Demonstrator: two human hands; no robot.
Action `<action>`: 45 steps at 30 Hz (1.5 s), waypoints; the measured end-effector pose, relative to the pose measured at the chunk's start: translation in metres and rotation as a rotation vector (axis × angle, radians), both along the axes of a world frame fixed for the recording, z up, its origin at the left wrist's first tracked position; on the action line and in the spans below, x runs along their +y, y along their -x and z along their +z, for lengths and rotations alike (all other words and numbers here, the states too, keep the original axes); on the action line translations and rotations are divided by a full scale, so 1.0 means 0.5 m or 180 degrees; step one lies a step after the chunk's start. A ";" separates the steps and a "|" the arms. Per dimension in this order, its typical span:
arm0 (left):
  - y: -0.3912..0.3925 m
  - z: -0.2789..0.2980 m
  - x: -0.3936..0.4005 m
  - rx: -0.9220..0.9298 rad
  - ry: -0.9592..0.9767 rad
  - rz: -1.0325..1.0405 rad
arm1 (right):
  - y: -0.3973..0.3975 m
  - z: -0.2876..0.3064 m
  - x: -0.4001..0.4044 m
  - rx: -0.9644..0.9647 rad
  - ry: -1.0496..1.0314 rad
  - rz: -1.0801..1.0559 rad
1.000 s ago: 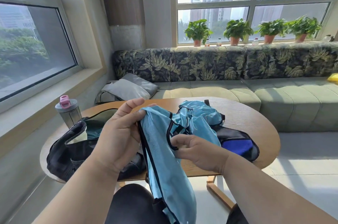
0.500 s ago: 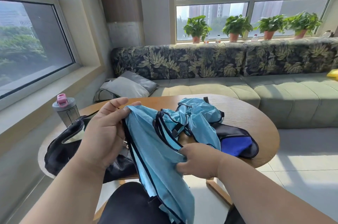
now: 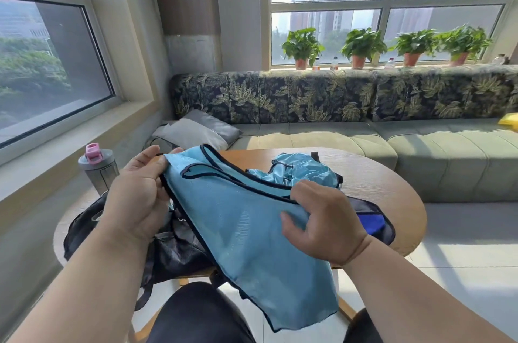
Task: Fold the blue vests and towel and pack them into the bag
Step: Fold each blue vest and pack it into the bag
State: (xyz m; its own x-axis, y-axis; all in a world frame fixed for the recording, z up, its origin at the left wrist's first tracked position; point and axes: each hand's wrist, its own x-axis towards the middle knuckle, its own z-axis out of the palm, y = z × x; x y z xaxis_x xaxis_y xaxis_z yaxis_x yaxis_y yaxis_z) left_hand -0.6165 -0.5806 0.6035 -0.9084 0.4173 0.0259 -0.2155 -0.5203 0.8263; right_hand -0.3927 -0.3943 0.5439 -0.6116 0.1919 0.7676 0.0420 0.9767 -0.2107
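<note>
Evidently your left hand and right hand, set apart, pinch the blue vest by its shoulders; spread taut, it seems ready for folding.

Matt mesh-cloth vest, smooth wooden table

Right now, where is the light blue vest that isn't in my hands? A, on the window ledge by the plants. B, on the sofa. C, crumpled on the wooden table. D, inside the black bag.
C: the second vest lies crumpled on the wooden table, beyond the held vest that the left hand and right hand grip.
</note>
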 end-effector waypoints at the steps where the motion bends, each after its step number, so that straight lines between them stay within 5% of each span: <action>1: 0.000 0.011 0.005 -0.0090 -0.0156 -0.0040 | 0.003 0.005 -0.003 0.0068 0.0265 -0.0024; 6: -0.037 -0.010 0.032 -0.0372 0.0260 -0.1257 | 0.020 0.041 -0.010 -0.0044 0.3010 0.0699; 9: -0.101 -0.077 0.035 -0.0600 0.0826 -0.2100 | 0.012 0.058 -0.014 0.0101 0.4162 0.1281; 12: -0.101 -0.102 0.028 -0.0620 0.0729 -0.2395 | 0.009 0.063 -0.006 0.0070 0.5117 0.1662; 16: -0.047 -0.094 0.009 -0.0371 -0.0221 -0.2447 | 0.010 0.072 0.010 0.0188 0.5482 0.1939; 22: -0.112 -0.157 0.013 0.0108 0.1154 -0.2988 | 0.023 0.081 0.013 0.0323 0.5518 0.1817; 25: -0.101 -0.129 0.020 0.0070 0.1034 -0.2633 | 0.025 0.073 0.025 0.0435 0.5943 0.1604; 28: -0.077 -0.092 0.032 -0.0123 0.0850 -0.2086 | 0.024 0.029 0.014 -0.0457 0.6310 0.1566; 33: -0.079 -0.089 0.053 -0.0220 0.1107 -0.1676 | 0.025 -0.030 -0.011 -0.1567 0.5790 0.2120; 38: -0.055 -0.075 0.021 -0.0163 0.0733 -0.1950 | 0.022 -0.007 0.003 -0.0985 0.5686 0.2221; 43: -0.017 -0.087 -0.016 -0.0738 -0.0592 -0.2582 | 0.021 0.007 -0.007 -0.0500 0.6411 0.2386; 45: -0.049 -0.115 -0.007 -0.0985 -0.0436 -0.2570 | 0.023 0.020 -0.016 -0.0398 0.6390 0.2277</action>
